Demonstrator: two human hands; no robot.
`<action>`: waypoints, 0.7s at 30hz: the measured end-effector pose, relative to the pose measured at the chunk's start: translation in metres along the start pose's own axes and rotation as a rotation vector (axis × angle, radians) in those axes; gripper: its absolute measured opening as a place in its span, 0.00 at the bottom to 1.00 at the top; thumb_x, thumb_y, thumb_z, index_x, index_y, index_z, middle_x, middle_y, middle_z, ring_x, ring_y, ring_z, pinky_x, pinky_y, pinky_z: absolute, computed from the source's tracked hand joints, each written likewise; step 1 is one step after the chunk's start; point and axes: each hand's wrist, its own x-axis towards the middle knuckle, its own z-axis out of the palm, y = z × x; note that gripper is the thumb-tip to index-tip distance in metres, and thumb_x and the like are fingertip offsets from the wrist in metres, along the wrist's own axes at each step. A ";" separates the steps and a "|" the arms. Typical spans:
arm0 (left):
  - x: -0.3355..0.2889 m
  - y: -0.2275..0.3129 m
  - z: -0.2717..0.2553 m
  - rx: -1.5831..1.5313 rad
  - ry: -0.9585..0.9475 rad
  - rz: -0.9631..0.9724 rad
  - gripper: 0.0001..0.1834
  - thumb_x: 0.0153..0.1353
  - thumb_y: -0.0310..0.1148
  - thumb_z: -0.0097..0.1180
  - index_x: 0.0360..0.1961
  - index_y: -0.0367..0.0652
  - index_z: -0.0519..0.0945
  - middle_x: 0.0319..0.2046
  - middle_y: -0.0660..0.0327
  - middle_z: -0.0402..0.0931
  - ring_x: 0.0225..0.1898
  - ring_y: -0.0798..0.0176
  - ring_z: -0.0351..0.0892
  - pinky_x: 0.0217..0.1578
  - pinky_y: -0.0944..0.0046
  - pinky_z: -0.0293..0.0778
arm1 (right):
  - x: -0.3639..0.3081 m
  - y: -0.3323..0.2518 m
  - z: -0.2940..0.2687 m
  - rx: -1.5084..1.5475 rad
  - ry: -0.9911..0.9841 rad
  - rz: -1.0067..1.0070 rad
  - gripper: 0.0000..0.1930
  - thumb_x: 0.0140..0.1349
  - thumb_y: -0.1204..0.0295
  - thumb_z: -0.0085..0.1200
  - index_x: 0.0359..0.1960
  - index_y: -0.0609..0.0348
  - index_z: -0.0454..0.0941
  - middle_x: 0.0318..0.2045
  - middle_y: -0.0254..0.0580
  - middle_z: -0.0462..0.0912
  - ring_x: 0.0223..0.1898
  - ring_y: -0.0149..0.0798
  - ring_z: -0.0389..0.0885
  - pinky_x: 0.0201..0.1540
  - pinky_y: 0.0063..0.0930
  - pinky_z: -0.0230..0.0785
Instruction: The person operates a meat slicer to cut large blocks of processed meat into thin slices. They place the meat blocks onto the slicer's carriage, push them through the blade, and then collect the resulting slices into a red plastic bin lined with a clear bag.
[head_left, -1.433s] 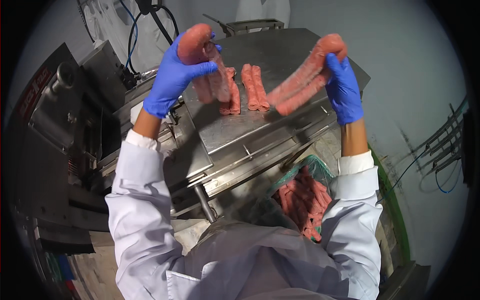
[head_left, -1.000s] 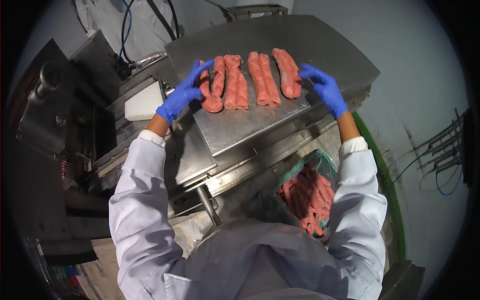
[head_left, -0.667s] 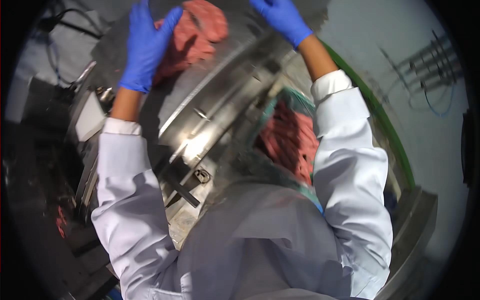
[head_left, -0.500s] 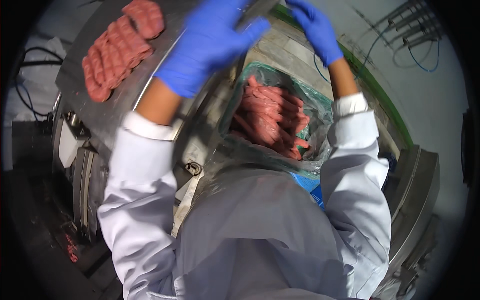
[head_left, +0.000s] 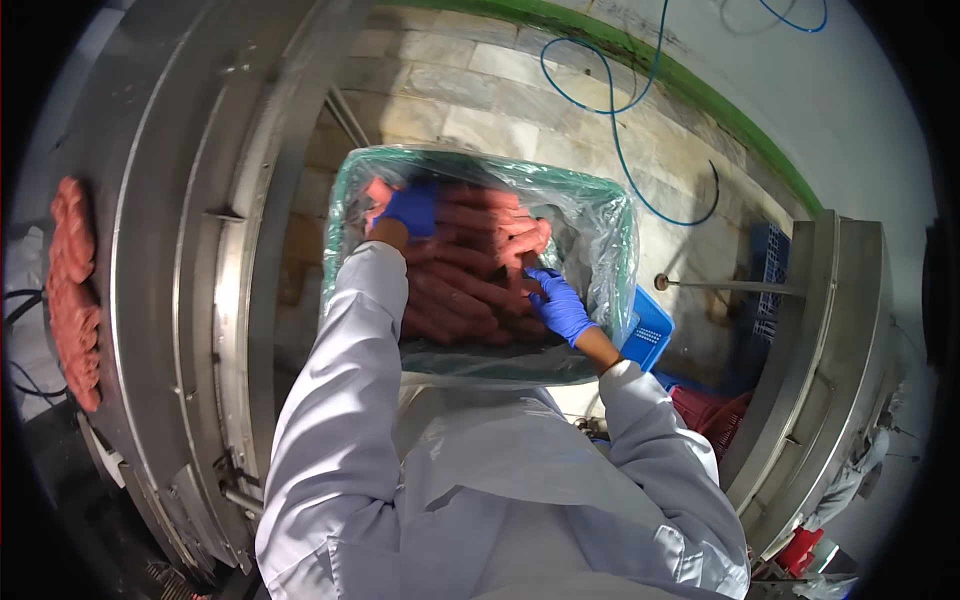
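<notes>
A green crate [head_left: 332, 215] lined with clear plastic holds a heap of raw pink sausages [head_left: 455, 290]. My left hand [head_left: 408, 210], in a blue glove, is down among the sausages at the crate's left side. Its fingers are blurred and partly hidden. At the right edge of the heap, my right hand [head_left: 562, 303], also blue-gloved, has its fingers curled around the ends of some sausages. More linked sausages [head_left: 75, 290] lie on the metal table [head_left: 150, 250] at the far left, away from both hands.
A blue perforated basket [head_left: 650, 330] and a red basket [head_left: 705, 415] sit low beside the crate. Metal equipment [head_left: 825, 370] stands at the right. A blue hose [head_left: 618, 130] loops over the tiled floor [head_left: 490, 65] near the green-edged wall.
Both hands have come down from above the table and crate to the sausages in the crate. My view has turned, so the crate is now central and the table farther left.
</notes>
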 end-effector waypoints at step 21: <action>-0.177 0.324 -0.110 -1.000 0.779 0.074 0.35 0.51 0.33 0.57 0.61 0.31 0.64 0.52 0.50 0.72 0.54 0.57 0.74 0.55 0.59 0.71 | 0.046 -0.322 -0.086 1.159 -0.472 -0.209 0.19 0.63 0.69 0.55 0.55 0.61 0.71 0.41 0.42 0.79 0.36 0.33 0.79 0.39 0.27 0.73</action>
